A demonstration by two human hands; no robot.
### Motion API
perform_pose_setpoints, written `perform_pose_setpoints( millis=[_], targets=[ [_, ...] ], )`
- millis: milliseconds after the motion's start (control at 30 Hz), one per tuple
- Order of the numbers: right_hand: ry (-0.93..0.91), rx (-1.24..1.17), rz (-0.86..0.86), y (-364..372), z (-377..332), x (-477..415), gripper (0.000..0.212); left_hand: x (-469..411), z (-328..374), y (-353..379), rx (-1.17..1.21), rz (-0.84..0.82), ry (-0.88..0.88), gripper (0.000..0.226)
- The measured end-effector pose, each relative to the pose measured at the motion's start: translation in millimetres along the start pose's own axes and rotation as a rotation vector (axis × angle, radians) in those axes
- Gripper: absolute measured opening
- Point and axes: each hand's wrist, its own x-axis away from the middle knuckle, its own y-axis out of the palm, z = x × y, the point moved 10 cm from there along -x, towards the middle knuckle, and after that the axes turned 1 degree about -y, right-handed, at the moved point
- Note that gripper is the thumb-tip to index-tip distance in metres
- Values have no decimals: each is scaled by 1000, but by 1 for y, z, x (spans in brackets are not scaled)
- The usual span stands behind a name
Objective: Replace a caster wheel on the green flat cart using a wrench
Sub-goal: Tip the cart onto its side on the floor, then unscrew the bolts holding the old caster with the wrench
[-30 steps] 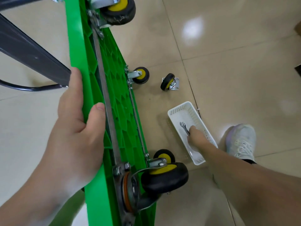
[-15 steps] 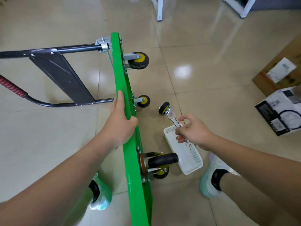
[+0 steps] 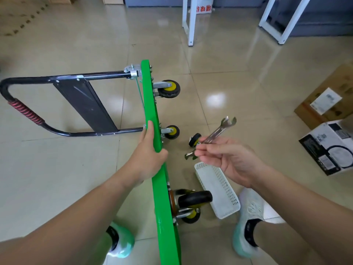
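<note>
The green flat cart stands on its side edge on the tiled floor, with its black folding handle lying out to the left. My left hand grips the cart's upper edge near the middle. Yellow-hubbed caster wheels stick out on the right: one at the far end, a small one mid-way, and a large one close to me. A loose caster wheel lies on the floor. My right hand pinches a silver open-ended wrench, held up above the floor.
A white perforated plastic basket sits on the floor right of the cart, beside my right foot. My left foot is under the cart's left side. Cardboard boxes stand at the right; white frame legs stand at the back.
My right hand took the wrench out of the basket and lifted it up in front of me. My head rose, so the whole cart came into view. My left hand kept its grip.
</note>
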Motion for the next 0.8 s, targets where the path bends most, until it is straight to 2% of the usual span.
perform_pose_setpoints(
  millis=[100,233,333,400,467,533,633,800],
  targets=[
    [-49,256,64,-2,-8,-7,39,-3,-3,0,-5,7,4,92],
    [-158,583,134,-3,-20,-11,24,-3,-3,1,-15,15,9,92],
    [-201,701,109,4,-25,-11,30,-3,-4,3,-12,16,7,91],
    [-218,692,73,9,-26,-10,32,-4,-5,4,-18,25,10,90],
    [-212,581,57,10,-27,-10,27,-6,-7,5,-6,28,9,90],
    [-200,481,84,10,-26,-10,19,-8,-10,3,8,40,25,90],
    [-161,459,115,13,-17,-11,10,-4,-10,2,65,35,66,94],
    [-138,377,53,34,-4,-10,20,17,-16,10,134,7,70,83]
  ],
)
